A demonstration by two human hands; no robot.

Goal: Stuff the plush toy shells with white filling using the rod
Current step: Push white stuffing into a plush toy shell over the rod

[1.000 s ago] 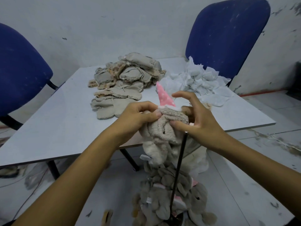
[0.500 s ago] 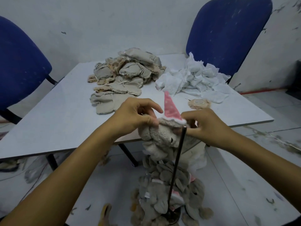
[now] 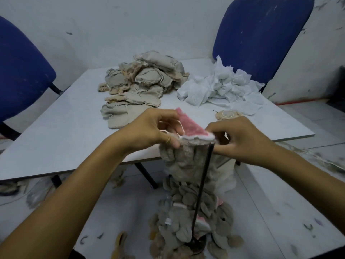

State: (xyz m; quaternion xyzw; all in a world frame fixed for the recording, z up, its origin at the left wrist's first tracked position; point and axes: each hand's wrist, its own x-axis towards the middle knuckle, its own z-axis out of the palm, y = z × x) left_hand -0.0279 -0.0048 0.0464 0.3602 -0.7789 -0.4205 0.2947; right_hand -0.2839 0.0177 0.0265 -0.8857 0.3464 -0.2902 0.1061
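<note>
A beige plush toy shell (image 3: 186,159) with a pink, white-trimmed cone hat (image 3: 192,128) hangs in front of me, just off the table's near edge. My left hand (image 3: 149,131) pinches its upper left edge by the hat. On the right side my right hand (image 3: 240,139) grips the shell, fingers curled behind it. A thin black rod (image 3: 202,187) stands upright from a round base on the floor, its top reaching the shell's rim between my hands. A heap of white filling (image 3: 222,86) lies on the table's far right.
Flat unstuffed beige shells (image 3: 141,85) are piled on the white table (image 3: 61,131) at the back centre. A small round plush piece (image 3: 226,114) lies near the filling. More plush toys (image 3: 188,217) heap around the rod's base. Blue chairs (image 3: 261,32) stand left and right.
The shell has dropped lower against the rod's top and the pink hat has tipped over to the left. My right hand's fingers have curled in on the shell's right side.
</note>
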